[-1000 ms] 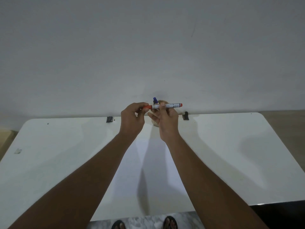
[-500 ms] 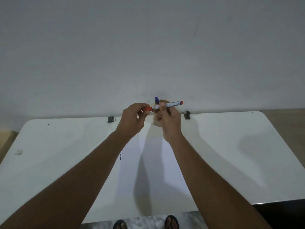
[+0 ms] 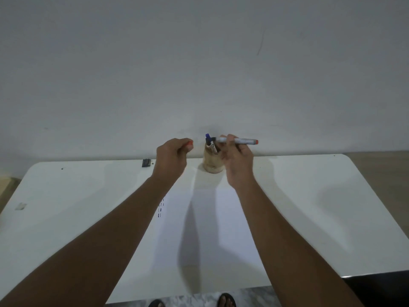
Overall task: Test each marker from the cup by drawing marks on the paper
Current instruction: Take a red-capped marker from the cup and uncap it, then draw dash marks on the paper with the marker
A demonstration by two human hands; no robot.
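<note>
My right hand (image 3: 238,161) holds a white marker (image 3: 240,141) with an orange end, level, above the table. My left hand (image 3: 171,156) is closed around that marker's orange cap (image 3: 190,142), a little apart to the left. Between the hands stands a tan cup (image 3: 212,161) at the table's far edge, with a blue-capped marker (image 3: 208,138) and another marker sticking out. A white sheet of paper (image 3: 199,229) lies on the table below my arms, with several small dark marks (image 3: 160,208) near its left edge.
The white table (image 3: 309,207) meets a plain grey wall at the back. A small dark clip (image 3: 146,162) sits on the far edge to the left. A piece of tape (image 3: 21,206) is stuck at the left. Sandalled feet show below the front edge.
The hands have separated: the left one pulled the orange cap off to the left, the right one carried the marker body to the right. The cup is now exposed between them.
</note>
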